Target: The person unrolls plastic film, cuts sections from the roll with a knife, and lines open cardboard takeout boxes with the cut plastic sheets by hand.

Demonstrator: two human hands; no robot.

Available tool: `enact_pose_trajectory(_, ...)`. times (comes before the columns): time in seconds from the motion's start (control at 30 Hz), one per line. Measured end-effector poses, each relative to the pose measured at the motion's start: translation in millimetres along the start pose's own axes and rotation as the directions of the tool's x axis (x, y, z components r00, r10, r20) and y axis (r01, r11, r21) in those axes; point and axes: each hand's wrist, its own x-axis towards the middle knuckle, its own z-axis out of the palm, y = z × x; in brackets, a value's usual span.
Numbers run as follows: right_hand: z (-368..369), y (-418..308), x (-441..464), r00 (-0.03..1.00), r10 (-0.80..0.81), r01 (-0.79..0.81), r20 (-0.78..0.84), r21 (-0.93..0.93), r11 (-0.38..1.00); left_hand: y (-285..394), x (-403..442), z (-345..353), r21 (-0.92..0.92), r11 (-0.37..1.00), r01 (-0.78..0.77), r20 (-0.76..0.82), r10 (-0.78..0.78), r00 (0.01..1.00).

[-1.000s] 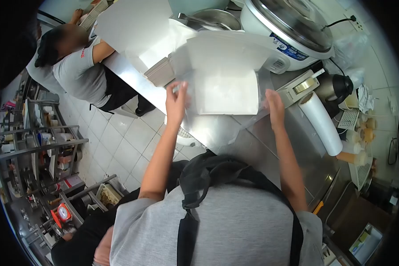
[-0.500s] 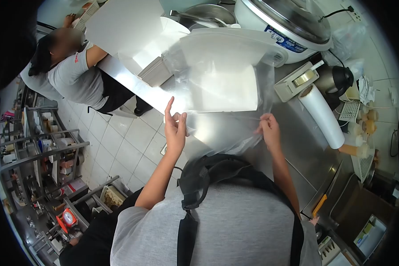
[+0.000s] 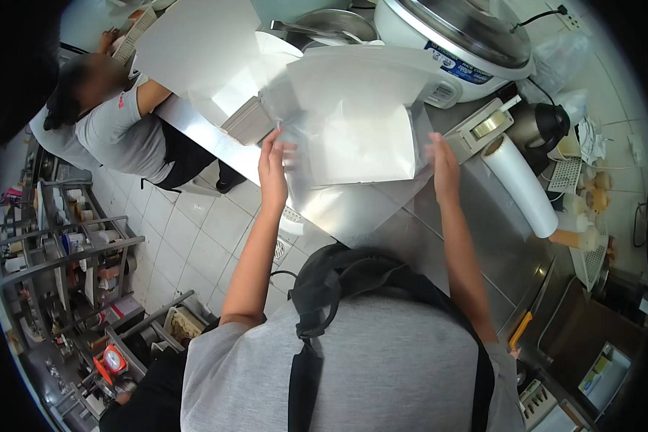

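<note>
An open white box [image 3: 363,147] with its lid raised stands on the steel counter, lined or wrapped with clear plastic sheet [image 3: 353,209] that spreads past its sides and front edge. My left hand [image 3: 273,162] is at the left side of the box by the plastic, fingers apart and pointing away from me. On the right side my right hand [image 3: 443,162] is upright beside the plastic, its fingers extended and a little blurred. Neither hand visibly grips anything. A second open white box [image 3: 245,83] lies behind to the left, beside a grey-brown stack [image 3: 248,121].
A large rice cooker [image 3: 461,43] and a metal bowl [image 3: 331,25] stand at the back. To the right are a tape dispenser [image 3: 486,126], a white roll [image 3: 520,187] and a kettle [image 3: 543,126]. A co-worker [image 3: 122,122] stands at left.
Half a second ago my right hand pinched the plastic near the box's front; it has since opened and moved forward. My left hand has also moved forward beside the box.
</note>
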Motion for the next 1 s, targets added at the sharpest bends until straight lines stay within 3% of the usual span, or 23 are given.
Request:
enact_pose_trajectory(0.07, 7.0, -4.5, 8.6, 0.996, -0.060, 0.068, 0.060, -0.145, 0.987, -5.5, 16.3, 4.2, 0.124, 0.992, 0.024, -0.034, -0.020, 0.999)
enact_pose_trajectory(0.17, 9.1, 12.3, 18.6, 0.992, 0.003, 0.008, 0.122, -0.086, 0.996, -1.2, 25.2, 11.9, 0.232, 0.969, 0.080, -0.119, -0.054, 0.991)
enact_pose_trajectory(0.27, 12.0, 13.4, 5.7, 0.981, -0.195, 0.184, -0.013, -0.286, 0.940, -5.1, 30.9, 12.3, 0.305, 0.947, 0.099, -0.170, -0.048, 0.984)
enact_pose_trajectory(0.37, 11.6, 23.3, -3.5, 0.994, -0.098, 0.076, -0.048, -0.335, 0.939, -10.4, 29.7, 11.5, 0.340, 0.937, 0.085, -0.186, -0.021, 0.982)
enact_pose_trajectory(0.47, 11.1, 31.2, -5.5, 0.977, -0.197, 0.163, -0.082, -0.308, 0.937, -11.0, 29.0, 14.0, 0.356, 0.932, 0.073, -0.180, -0.009, 0.984)
enact_pose_trajectory(0.57, 9.1, 23.5, -5.3, 0.983, -0.163, 0.133, -0.087, -0.273, 0.953, -18.1, 31.6, 8.6, 0.438, 0.898, 0.029, -0.175, 0.054, 0.983)
enact_pose_trajectory(0.63, 7.3, 8.8, -5.1, 0.933, -0.330, 0.272, -0.141, -0.321, 0.907, -3.1, 31.3, 7.1, 0.557, 0.830, 0.011, -0.161, 0.095, 0.982)
enact_pose_trajectory(0.67, 6.4, -0.6, -4.0, 0.897, -0.412, 0.338, -0.164, -0.348, 0.874, 8.3, 27.6, 8.4, 0.593, 0.800, -0.092, -0.211, 0.265, 0.941)
enact_pose_trajectory(0.73, 9.2, -33.6, -4.6, 0.729, -0.667, 0.508, -0.154, -0.531, 0.678, 41.6, 14.3, 20.0, 0.674, 0.688, -0.268, -0.277, 0.573, 0.771)
enact_pose_trajectory(0.77, 14.6, -47.1, -8.5, 0.626, -0.770, 0.561, -0.125, -0.614, 0.556, 40.4, 13.3, 23.9, 0.696, 0.602, -0.393, -0.132, 0.644, 0.753)
enact_pose_trajectory(0.83, 33.4, -66.8, -16.8, 0.615, -0.780, 0.707, 0.114, -0.518, 0.482, 41.5, 13.7, 32.8, 0.673, 0.404, -0.619, 0.159, 0.739, 0.655)
enact_pose_trajectory(0.9, 57.6, -73.1, -18.6, 0.522, -0.782, 0.839, 0.341, -0.370, 0.399, 51.3, 15.9, 56.6, 0.561, 0.339, -0.755, 0.449, 0.641, 0.622)
enact_pose_trajectory(1.0, 78.9, -49.8, -15.4, 0.542, -0.704, 0.833, 0.459, -0.401, 0.380, 31.1, 29.2, 76.7, 0.467, 0.326, -0.822, 0.627, 0.533, 0.568)
